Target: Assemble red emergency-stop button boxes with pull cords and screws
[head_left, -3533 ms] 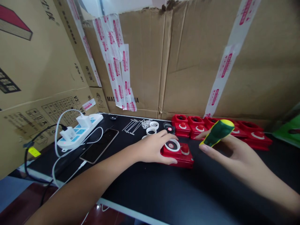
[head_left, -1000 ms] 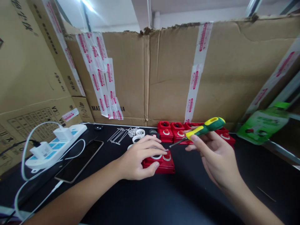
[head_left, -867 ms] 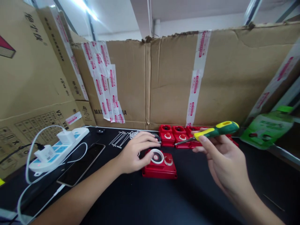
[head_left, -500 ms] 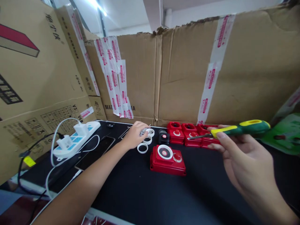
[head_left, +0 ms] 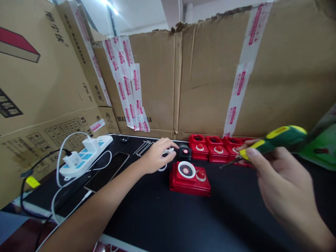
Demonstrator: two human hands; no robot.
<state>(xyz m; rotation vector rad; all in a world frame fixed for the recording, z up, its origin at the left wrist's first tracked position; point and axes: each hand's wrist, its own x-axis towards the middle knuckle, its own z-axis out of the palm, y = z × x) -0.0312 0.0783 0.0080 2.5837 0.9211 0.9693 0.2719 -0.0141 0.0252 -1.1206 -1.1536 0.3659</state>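
My right hand is wrapped round a green-and-yellow screwdriver, its metal shaft pointing left and down above the table. Over the white rings my left hand reaches out, index finger and thumb apart, partly hiding them. Just beyond its fingertips lies a small black square part with a round red-and-white label. Nearer me sits a red box with a red dome and a white ring around a black disc on top. Several thin metal rods lie left of my left hand.
A row of similar red boxes stands along the cardboard wall. At left are a white power strip with plugs and cables, and a phone. A green bag lies at far right.
My left hand has moved right and slightly nearer, from a small pile of metal pieces to over the rings, uncovering the rods. The screwdriver has shifted right and its tip now points lower.
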